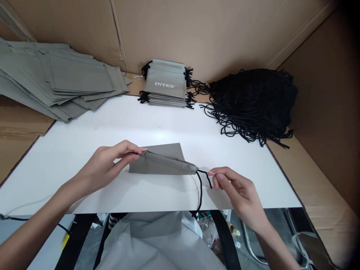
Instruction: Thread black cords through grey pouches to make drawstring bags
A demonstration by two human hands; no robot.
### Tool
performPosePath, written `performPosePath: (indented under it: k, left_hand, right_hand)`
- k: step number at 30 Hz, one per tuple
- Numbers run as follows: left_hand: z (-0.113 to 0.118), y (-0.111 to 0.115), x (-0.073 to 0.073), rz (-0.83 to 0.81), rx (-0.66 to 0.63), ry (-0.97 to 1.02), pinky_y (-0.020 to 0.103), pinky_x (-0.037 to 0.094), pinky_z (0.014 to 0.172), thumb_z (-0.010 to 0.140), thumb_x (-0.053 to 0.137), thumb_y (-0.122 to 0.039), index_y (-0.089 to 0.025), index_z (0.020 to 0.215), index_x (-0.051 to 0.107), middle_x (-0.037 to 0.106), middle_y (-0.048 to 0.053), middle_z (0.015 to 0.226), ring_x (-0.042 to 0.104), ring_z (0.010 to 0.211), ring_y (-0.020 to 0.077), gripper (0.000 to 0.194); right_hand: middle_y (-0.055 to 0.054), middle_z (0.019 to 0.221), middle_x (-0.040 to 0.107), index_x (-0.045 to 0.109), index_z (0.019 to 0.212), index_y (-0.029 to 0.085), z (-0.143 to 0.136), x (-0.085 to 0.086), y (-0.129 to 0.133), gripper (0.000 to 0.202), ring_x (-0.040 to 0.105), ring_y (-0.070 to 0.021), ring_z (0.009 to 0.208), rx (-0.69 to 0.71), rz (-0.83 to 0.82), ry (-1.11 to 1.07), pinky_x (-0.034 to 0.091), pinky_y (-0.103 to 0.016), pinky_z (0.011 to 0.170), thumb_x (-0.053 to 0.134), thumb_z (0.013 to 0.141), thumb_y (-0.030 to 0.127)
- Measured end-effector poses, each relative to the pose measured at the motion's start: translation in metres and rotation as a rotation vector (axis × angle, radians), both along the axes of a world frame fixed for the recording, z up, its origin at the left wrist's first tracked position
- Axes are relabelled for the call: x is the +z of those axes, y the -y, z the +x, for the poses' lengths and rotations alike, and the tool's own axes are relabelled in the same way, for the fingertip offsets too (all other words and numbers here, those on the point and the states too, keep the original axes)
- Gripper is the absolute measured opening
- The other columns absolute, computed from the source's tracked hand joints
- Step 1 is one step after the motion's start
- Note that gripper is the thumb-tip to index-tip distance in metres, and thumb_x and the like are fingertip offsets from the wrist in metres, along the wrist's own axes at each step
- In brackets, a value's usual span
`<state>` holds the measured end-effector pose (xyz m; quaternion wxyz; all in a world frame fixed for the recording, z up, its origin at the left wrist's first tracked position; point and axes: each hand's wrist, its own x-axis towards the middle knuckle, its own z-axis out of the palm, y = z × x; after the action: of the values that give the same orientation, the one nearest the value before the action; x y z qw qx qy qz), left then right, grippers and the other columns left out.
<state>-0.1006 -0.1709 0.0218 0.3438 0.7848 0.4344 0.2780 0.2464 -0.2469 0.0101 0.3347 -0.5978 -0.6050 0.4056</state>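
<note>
A grey fabric pouch is held just above the white table, its top edge bunched into a fold. My left hand pinches the left end of that fold between thumb and fingers. From the right end a black cord comes out, one part hanging over the table's front edge and a short end near my right hand. My right hand is closed in a pinch on a thin, pale wire-like tool that reaches to the cord at the pouch's corner.
Loose grey fabric pieces are piled at the back left. A stack of grey pouches with black cord ends stands at the back middle. Right of it lies a heap of black cords. Cardboard walls enclose the white table.
</note>
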Motion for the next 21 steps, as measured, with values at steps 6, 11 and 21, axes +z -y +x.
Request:
performPosePath:
  k: [6, 11, 21]
  left_hand:
    - [0.001, 0.011, -0.002, 0.105, -0.009, 0.059, 0.022, 0.060, 0.071, 0.099, 0.049, -0.022, -0.023, 0.109, 0.056, 0.076, 0.003, 0.109, 0.074, 0.094, 0.0153, 0.012]
    - [0.007, 0.022, -0.001, 0.302, -0.026, -0.010, 0.019, 0.060, 0.078, 0.098, 0.052, -0.014, -0.026, 0.123, 0.061, 0.076, -0.002, 0.109, 0.074, 0.093, 0.0122, 0.030]
    - [0.007, 0.025, 0.000, 0.358, 0.043, 0.110, 0.021, 0.064, 0.077, 0.091, 0.064, -0.009, -0.040, 0.123, 0.066, 0.076, -0.011, 0.108, 0.076, 0.087, 0.0111, 0.045]
  right_hand:
    - [0.001, 0.063, 0.055, 0.067, 0.076, 0.020, -0.010, -0.002, -0.001, 0.026, 0.049, -0.0146, 0.062, -0.115, -0.019, -0.119, 0.036, -0.028, 0.060, 0.065, 0.091, 0.041]
    - [0.002, 0.061, 0.055, 0.066, 0.073, 0.021, -0.026, -0.005, 0.005, 0.025, 0.048, -0.0144, 0.063, -0.232, 0.104, -0.108, 0.036, -0.028, 0.061, 0.067, 0.090, 0.038]
    - [0.003, 0.061, 0.059, 0.067, 0.076, 0.021, -0.027, -0.008, 0.005, 0.019, 0.048, -0.0138, 0.062, -0.259, 0.236, -0.011, 0.038, -0.026, 0.061, 0.067, 0.091, 0.033]
